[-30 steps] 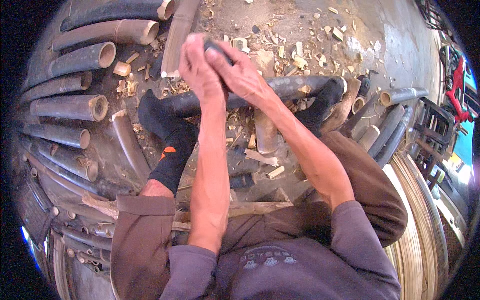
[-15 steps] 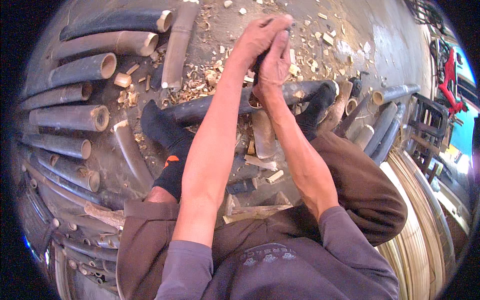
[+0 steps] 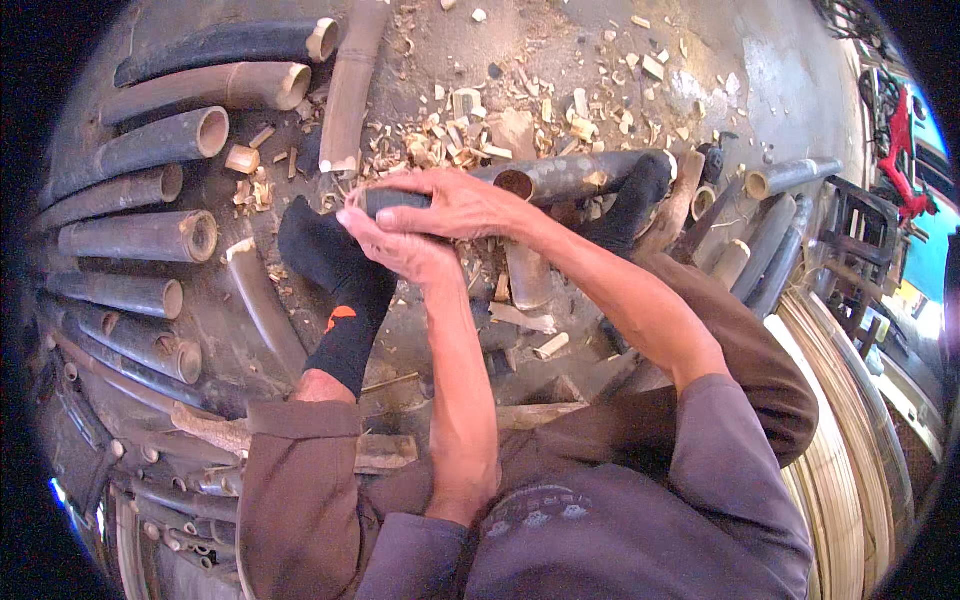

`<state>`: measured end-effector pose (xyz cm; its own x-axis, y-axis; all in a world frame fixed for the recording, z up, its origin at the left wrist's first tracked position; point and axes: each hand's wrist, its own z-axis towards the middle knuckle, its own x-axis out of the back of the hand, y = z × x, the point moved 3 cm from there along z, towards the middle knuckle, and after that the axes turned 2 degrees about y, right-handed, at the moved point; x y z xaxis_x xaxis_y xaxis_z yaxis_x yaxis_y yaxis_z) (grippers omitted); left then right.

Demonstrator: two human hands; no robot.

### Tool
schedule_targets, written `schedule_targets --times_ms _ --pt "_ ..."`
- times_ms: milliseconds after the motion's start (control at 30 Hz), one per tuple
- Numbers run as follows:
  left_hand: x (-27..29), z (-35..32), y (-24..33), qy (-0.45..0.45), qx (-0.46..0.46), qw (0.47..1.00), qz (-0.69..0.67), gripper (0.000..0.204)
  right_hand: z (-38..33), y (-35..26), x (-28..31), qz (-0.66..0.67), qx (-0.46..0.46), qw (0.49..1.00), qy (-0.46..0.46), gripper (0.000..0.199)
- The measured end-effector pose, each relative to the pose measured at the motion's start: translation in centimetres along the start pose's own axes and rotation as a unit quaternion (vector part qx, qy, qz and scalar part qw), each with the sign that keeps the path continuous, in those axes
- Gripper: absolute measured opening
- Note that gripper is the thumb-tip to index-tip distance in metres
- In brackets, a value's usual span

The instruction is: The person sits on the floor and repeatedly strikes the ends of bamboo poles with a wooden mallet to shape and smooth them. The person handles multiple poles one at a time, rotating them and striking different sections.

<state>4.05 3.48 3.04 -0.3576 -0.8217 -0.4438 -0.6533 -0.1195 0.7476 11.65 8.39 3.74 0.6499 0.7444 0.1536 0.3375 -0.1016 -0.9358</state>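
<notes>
Lying in a row along the left: dark bamboo culms (image 3: 140,237), cut ends open. Resting crosswise ahead on the dusty floor (image 3: 760,90): one bamboo pole (image 3: 570,172), a black-socked foot (image 3: 640,195) pressing on its far part. Littering the ground beyond: pale wood chips (image 3: 480,135). Stretching out at centre-left: a black sock (image 3: 335,275). Gripping a dark tool handle (image 3: 390,200) just above that sock: left hand (image 3: 395,245) curled tight beneath, right hand (image 3: 450,200) closing over the top, fingers wrapped fully; blade hidden.
</notes>
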Motion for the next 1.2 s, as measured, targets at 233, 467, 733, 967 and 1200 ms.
schedule_targets --times_ms 233,467,733,967,1200 --pt "-10.3 3.6 -3.3 -0.173 -0.046 0.977 0.12 0.027 0.1 0.6 7.8 0.079 -0.077 0.95 0.293 0.059" --pt "-16.2 0.2 -8.8 -0.494 0.112 0.825 0.252 0.044 -5.0 3.6 9.0 0.228 -0.031 0.77 0.595 0.065" --pt "-17.4 -5.5 -13.1 -0.73 0.052 0.569 0.375 0.056 -9.1 5.5 6.6 0.343 0.083 0.632 0.69 0.075" --pt "-15.4 4.5 -9.9 -0.487 0.138 0.816 0.278 0.049 -1.3 0.8 8.4 0.411 -0.04 0.759 0.503 0.069" --pt "-9.0 5.0 -3.2 -0.161 -0.115 0.946 0.257 0.05 2.0 0.9 5.7 0.246 -0.107 0.935 0.232 0.061"
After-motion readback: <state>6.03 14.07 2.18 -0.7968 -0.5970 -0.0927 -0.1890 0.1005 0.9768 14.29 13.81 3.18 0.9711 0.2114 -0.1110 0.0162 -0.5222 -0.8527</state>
